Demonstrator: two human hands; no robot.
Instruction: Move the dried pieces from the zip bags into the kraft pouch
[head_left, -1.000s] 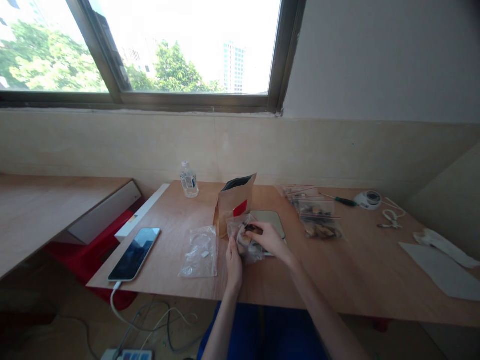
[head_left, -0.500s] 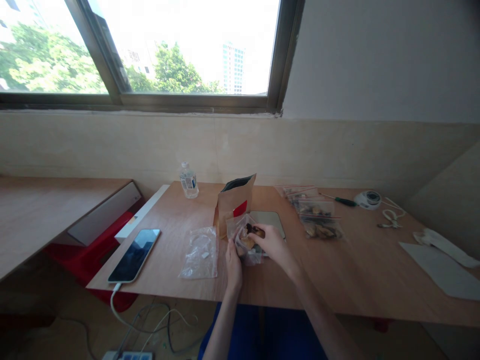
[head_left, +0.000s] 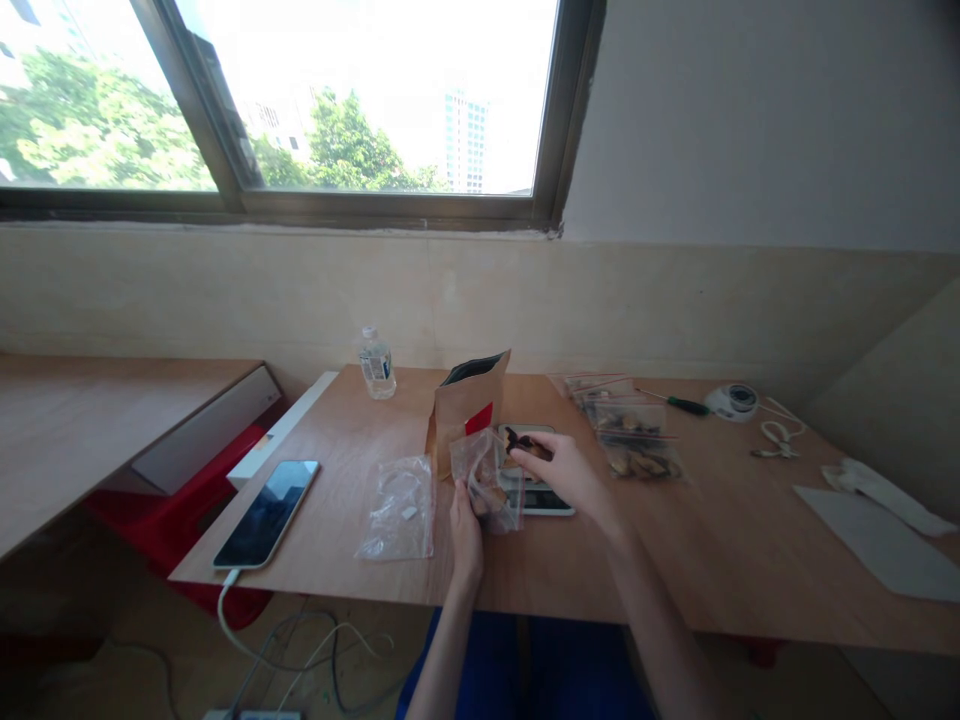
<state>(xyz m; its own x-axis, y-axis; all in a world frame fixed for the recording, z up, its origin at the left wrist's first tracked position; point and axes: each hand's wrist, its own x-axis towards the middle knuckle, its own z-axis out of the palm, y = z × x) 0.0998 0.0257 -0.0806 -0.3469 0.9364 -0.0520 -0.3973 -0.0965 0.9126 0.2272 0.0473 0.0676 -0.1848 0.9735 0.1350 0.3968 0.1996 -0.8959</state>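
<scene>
As the left hand [head_left: 466, 528] grips the bag [head_left: 475, 462], seemingly to steady it, the right hand [head_left: 564, 472] pinches a brown piece [head_left: 516, 441] between thumb and fingers just beside it, over the scale [head_left: 553, 505], with the pouch [head_left: 459, 415] standing open beyond both hands.

No text is legible, bottle label [head_left: 376, 366] included.
</scene>
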